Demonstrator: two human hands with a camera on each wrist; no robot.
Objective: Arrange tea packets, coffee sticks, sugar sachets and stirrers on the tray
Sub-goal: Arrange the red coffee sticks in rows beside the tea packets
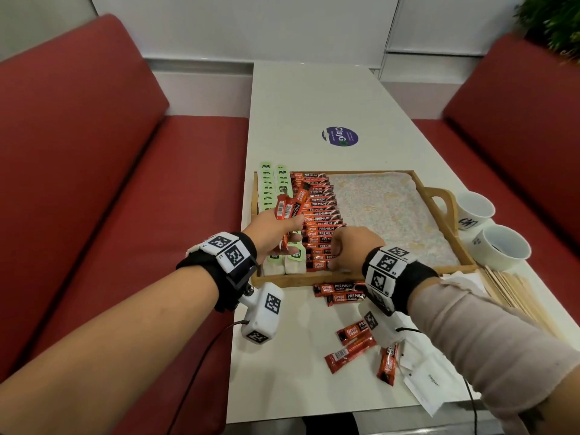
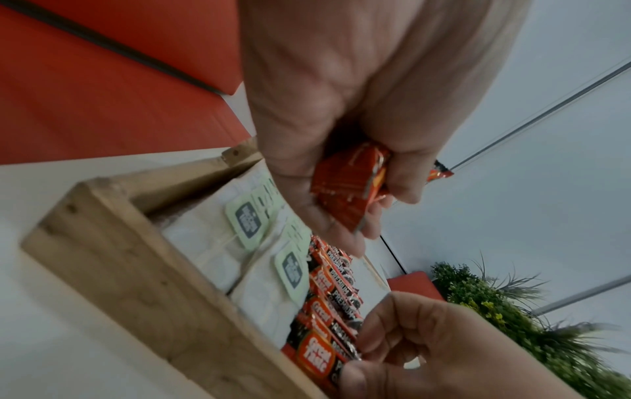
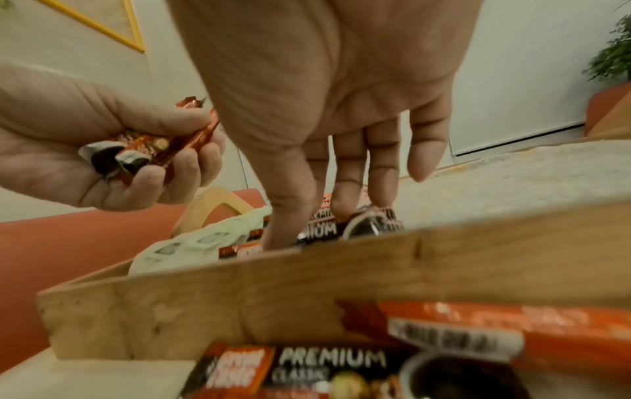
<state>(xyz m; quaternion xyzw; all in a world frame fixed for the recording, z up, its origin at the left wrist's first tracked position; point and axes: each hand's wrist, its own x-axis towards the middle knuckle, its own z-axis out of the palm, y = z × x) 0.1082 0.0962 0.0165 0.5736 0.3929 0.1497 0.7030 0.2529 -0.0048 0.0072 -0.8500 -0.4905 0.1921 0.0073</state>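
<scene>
Coffee sticks (image 1: 320, 211) run in a column down the tray (image 1: 464, 243), each lying crosswise, beside the tea packets (image 1: 273, 186) at its left edge. Over those, the left hand (image 1: 273, 230) grips a spare bundle of sticks (image 1: 290, 204) — raised, pointing away. Just to its right, the right hand (image 1: 351, 246) presses thumb and straight fingers onto the nearest stick at the tray's near edge — so it looks the closer hand for the next placement. More loose sticks (image 1: 340, 293) lie on the table just below that edge.
</scene>
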